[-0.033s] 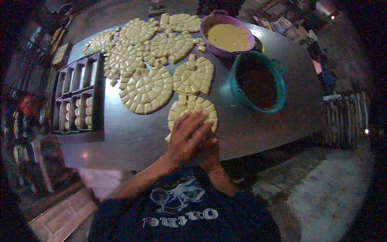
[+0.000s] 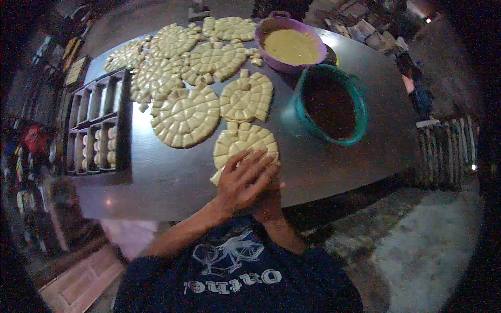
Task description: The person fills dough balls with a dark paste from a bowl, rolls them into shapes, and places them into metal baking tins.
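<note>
Lying partly beneath the left grip [image 2: 241, 182] is segmented dough [image 2: 244, 139].

Head-worn fisheye looks down over the left hand [image 2: 240, 183] and table [image 2: 169, 180]

The left hand [image 2: 245, 177] overlaps the right hand [image 2: 270, 201] by a segmented dough round [image 2: 242, 141], a teal tub [image 2: 300, 107] towards their two o'clock, a divided black pan [image 2: 124, 125] towards ten.

The tray [image 2: 124, 130] is at the left edge of the worktop [image 2: 167, 180], two basins [image 2: 360, 112] toward the right, most dough rounds [image 2: 185, 116] between.
</note>
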A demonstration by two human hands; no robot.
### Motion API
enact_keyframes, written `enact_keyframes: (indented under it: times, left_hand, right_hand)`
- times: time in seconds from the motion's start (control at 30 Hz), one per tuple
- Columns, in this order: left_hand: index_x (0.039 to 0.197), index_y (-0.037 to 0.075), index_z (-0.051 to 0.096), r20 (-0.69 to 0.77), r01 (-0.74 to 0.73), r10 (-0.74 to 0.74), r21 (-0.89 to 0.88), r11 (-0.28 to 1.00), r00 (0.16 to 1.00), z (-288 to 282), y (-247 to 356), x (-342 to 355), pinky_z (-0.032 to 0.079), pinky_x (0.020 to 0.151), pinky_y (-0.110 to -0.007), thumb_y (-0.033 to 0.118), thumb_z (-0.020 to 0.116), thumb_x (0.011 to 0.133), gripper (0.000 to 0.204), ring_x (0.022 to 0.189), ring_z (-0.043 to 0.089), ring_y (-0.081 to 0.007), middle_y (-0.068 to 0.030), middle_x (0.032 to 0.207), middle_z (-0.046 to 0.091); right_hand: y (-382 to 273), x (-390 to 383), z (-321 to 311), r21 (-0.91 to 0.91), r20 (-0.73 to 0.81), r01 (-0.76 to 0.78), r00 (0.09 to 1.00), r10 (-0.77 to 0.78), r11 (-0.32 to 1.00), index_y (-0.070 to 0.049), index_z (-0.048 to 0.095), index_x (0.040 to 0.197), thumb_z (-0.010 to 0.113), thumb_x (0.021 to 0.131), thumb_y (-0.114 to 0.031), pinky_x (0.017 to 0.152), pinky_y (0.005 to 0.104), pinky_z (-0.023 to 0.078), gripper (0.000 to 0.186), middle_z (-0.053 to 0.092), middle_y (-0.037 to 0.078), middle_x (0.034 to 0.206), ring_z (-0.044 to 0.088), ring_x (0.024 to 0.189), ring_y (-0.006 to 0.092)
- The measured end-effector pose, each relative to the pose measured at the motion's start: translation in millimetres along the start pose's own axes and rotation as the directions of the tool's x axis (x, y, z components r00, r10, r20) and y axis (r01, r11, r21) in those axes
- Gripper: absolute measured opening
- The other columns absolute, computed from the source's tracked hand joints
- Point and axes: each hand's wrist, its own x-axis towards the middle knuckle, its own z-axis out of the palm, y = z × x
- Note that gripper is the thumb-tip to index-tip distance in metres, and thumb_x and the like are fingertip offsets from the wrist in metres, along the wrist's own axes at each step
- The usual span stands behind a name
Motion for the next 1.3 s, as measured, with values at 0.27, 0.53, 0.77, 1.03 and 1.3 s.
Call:
enact_keyframes:
  times: [0.27,0.53,0.77,1.03,1.3]
  left_hand:
    - [0.094,0.004,0.061,0.134,0.007,0.108,-0.658,0.753,0.985,54.5,23.4,12.8,0.046,0.069,-0.039,0.042,0.075,0.072,0.046,0.076,0.059,-0.0306,-0.0115,0.085,0.059]
    - [0.121,0.005,0.06,0.631,0.668,-0.237,-0.634,0.391,0.738,75.3,11.6,-14.5,0.047,0.089,-0.036,0.035,0.063,0.09,0.043,0.106,0.061,-0.0271,-0.0128,0.11,0.064]
    - [0.102,0.002,0.065,0.437,0.891,-0.818,-0.416,0.183,0.373,36.3,-29.0,-71.8,0.047,0.089,-0.03,0.015,0.061,0.094,0.015,0.098,0.061,-0.016,-0.0071,0.102,0.068]
    - [0.102,0.002,0.064,0.284,0.885,-0.923,-0.452,0.11,0.26,7.5,-32.2,-105.0,0.046,0.094,-0.033,0.014,0.061,0.094,0.014,0.101,0.06,-0.018,-0.0086,0.104,0.066]
    - [0.102,0.001,0.064,0.165,0.891,-0.964,-0.437,0.119,0.21,-0.5,-31.3,-97.3,0.047,0.094,-0.034,0.014,0.062,0.094,0.016,0.099,0.062,-0.0193,-0.0093,0.103,0.067]
  right_hand:
    - [-5.8,-56.2,-68.8,0.369,0.005,-0.183,0.981,0.195,0.911,-0.004,0.057,0.121,0.072,0.085,-0.015,0.087,0.0332,0.054,0.041,0.066,0.007,0.107,0.064,0.097,0.0178]
    - [-127.9,-5.8,-133.7,-0.033,-0.193,0.018,0.981,-0.024,0.999,-0.005,0.054,0.128,0.076,0.082,-0.013,0.085,0.033,0.057,0.052,0.068,0.006,0.102,0.065,0.094,0.0166]
    - [-246.6,123.2,-193.4,-0.991,-0.083,-0.103,0.97,0.228,0.079,-0.001,0.07,0.104,0.067,0.088,-0.009,0.07,0.0249,0.049,0.018,0.072,0.007,0.089,0.063,0.082,0.0071]
    - [-209.8,180.4,-231.1,-0.946,0.136,0.228,0.924,0.358,-0.229,-0.01,0.074,0.092,0.066,0.07,-0.005,0.055,0.0418,0.046,0.024,0.068,0.015,0.072,0.063,0.059,0.0242]
    - [-210.1,182.6,-216.1,-0.987,-0.112,-0.02,0.795,0.596,-0.159,-0.011,0.073,0.109,0.071,0.073,-0.003,0.074,0.0359,0.052,0.037,0.074,0.009,0.098,0.069,0.084,0.0203]
